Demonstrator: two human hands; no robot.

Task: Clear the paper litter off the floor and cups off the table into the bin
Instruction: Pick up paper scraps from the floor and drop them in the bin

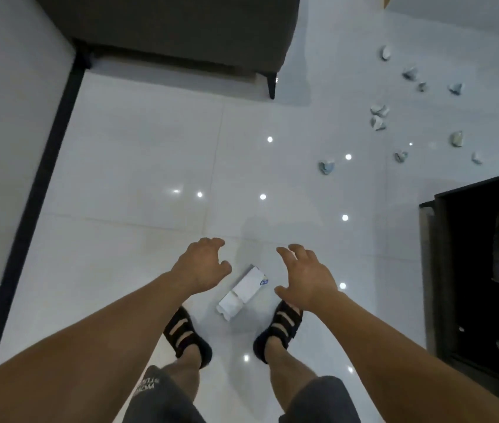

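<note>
Both hands are empty. Left hand (202,265) and right hand (306,277) hover over the folded white paper (242,293), one on each side of it, fingers apart, loosely curled, touching nothing. The paper lies flat on the floor (138,166) between the sandals (187,337). Crumpled scraps (379,117) lie well beyond the paper, to its right. Likely best: bend lower and pinch the paper's raised edge; flat paper may skid on glossy tile.
</note>
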